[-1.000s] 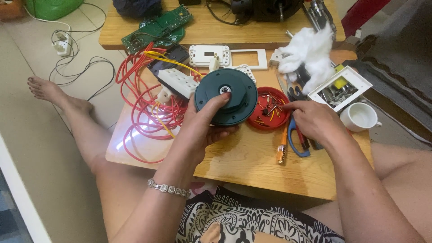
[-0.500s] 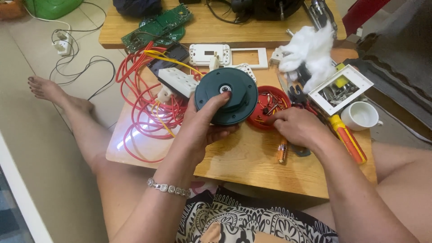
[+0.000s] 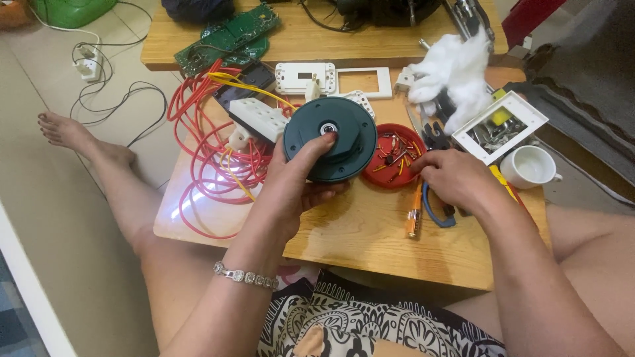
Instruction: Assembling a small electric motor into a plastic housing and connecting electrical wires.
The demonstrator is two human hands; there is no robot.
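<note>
On smooth wooden table, left hand clamped around round dark-green disc, right hand fingertips together over shallow red dish

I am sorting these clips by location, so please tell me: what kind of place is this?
Probably a home repair corner, on the floor. The person sits at a low wooden table with red wire, green circuit boards and a red tray of small parts; the left hand holds a round dark green disc.
</note>
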